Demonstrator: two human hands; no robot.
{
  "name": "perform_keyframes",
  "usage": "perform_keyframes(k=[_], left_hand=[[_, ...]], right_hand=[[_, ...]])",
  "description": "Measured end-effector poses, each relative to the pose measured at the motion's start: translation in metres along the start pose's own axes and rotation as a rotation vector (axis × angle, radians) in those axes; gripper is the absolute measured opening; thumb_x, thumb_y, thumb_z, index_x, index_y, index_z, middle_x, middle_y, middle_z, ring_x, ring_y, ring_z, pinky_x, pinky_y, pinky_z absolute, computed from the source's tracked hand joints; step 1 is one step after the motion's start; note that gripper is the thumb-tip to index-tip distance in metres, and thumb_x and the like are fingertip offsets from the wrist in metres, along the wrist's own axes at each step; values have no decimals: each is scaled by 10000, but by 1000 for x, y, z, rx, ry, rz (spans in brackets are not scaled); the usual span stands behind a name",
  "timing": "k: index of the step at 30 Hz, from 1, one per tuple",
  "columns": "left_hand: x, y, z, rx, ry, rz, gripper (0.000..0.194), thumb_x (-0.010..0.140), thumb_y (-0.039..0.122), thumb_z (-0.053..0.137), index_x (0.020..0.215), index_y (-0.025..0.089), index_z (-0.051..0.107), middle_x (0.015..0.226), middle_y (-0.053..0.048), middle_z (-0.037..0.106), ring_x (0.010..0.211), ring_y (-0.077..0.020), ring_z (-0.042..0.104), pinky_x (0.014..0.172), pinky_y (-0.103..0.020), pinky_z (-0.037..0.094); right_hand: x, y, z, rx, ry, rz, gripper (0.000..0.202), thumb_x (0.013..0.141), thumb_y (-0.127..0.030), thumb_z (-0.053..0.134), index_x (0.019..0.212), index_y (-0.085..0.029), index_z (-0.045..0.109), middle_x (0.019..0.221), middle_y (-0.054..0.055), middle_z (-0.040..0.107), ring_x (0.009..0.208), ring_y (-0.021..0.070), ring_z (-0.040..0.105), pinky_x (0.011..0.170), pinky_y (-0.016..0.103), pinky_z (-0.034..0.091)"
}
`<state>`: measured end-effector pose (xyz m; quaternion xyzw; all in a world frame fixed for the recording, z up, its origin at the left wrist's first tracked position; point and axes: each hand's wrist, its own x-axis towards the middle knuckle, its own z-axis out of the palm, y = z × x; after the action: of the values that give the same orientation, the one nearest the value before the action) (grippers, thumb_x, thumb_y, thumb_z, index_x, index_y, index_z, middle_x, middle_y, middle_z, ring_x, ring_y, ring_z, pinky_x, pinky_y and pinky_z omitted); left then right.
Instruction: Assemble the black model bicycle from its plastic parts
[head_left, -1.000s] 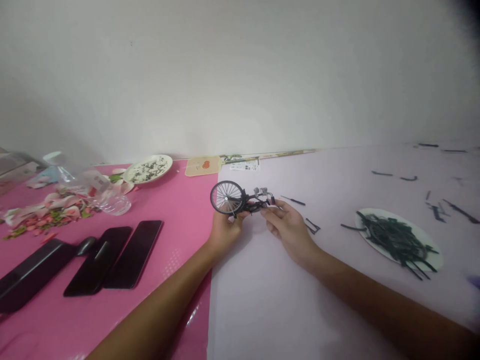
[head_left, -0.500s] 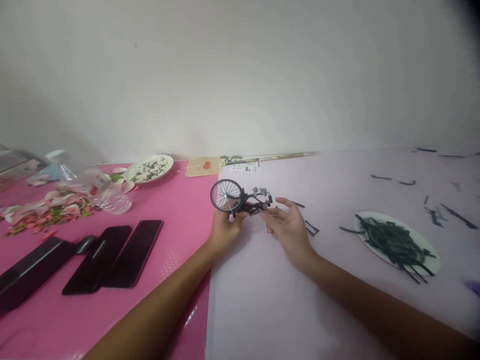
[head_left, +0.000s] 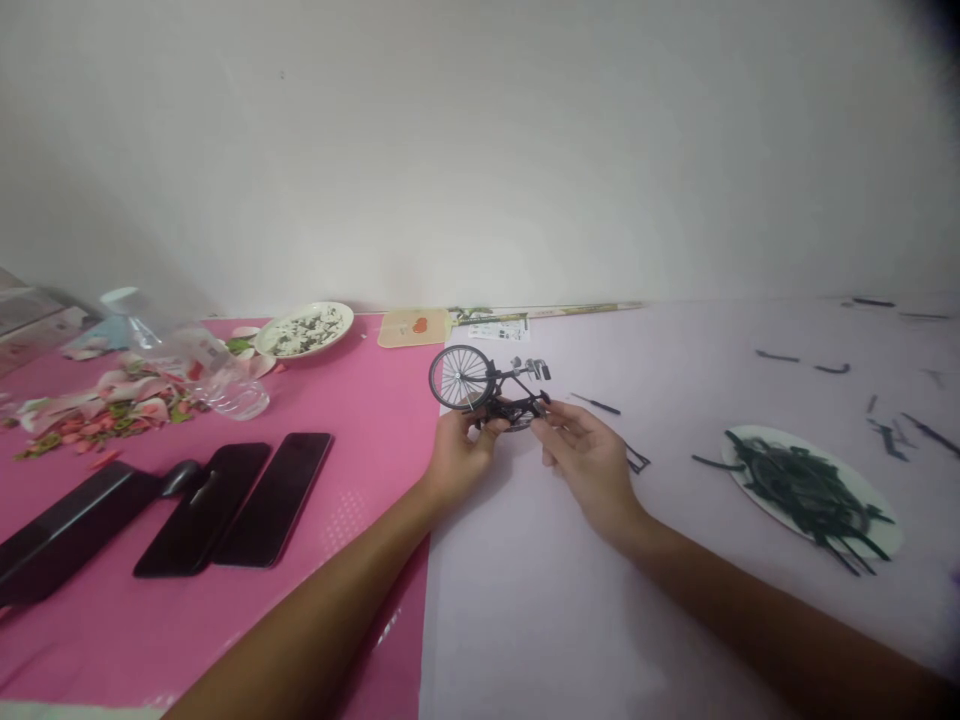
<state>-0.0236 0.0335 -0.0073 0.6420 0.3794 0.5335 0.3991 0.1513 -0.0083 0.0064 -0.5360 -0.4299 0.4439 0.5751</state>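
Note:
A small black model bicycle [head_left: 460, 378] is held up over the white sheet, its spoked wheel toward the left and silvery handlebars at the top. My left hand [head_left: 463, 445] is closed around its lower left part, below the wheel. With thumb and fingers pinched, my right hand [head_left: 581, 450] grips the frame's right end near a small black piece. What exactly lies between those fingertips is partly hidden. Just beyond the right hand are a thin screwdriver [head_left: 598, 404] and a black bracket-like part [head_left: 637, 459], both lying on the sheet.
At right, a white plate [head_left: 757, 434] holds tangled black parts; loose black pieces [head_left: 777, 356] lie behind it. On the pink left side are two phones [head_left: 276, 500], a long black case [head_left: 82, 525], a plastic bottle [head_left: 217, 375], artificial flowers [head_left: 124, 400], a dish [head_left: 343, 325] and a fly swatter [head_left: 412, 328].
The bicycle has been turned slightly, with its handlebars now clearer. My right hand's fingers have closed in on the frame's right end. The whole view has shifted a little.

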Motion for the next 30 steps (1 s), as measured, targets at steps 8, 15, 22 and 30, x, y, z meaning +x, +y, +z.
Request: perform_keyframes(k=[8,15,22,30], left_hand=[[1,1,2,-69,-7,-37,199,924,302,721,1059,156,730,1106,-127,788,1042,-246,727,926,-346,552],[2,6,2,-114,-13,-66,248,908,348,741,1055,149,721,1070,-122,780,1000,-230,718,901,-328,550],[4,9,1,-146,-9,-107,233,895,383,759,936,167,681,919,-68,747,833,-190,678,769,-286,541],[8,1,-1,-288,-43,-169,326,886,454,768,952,156,654,871,-50,701,805,-170,649,755,-274,514]], right_hand=[[2,0,0,17,-2,30,511,753,-536,875,1144,-234,746,958,56,697,602,119,552,492,292,396],[2,-1,1,20,-7,22,471,770,-528,869,1116,-237,737,936,36,690,618,113,536,517,287,393],[2,-3,0,-2,-25,31,423,769,-532,870,1035,-235,729,805,-6,628,618,109,486,528,270,362],[3,-1,-2,63,-94,66,440,795,-552,841,1058,-208,763,710,-20,569,602,104,440,536,256,328]])
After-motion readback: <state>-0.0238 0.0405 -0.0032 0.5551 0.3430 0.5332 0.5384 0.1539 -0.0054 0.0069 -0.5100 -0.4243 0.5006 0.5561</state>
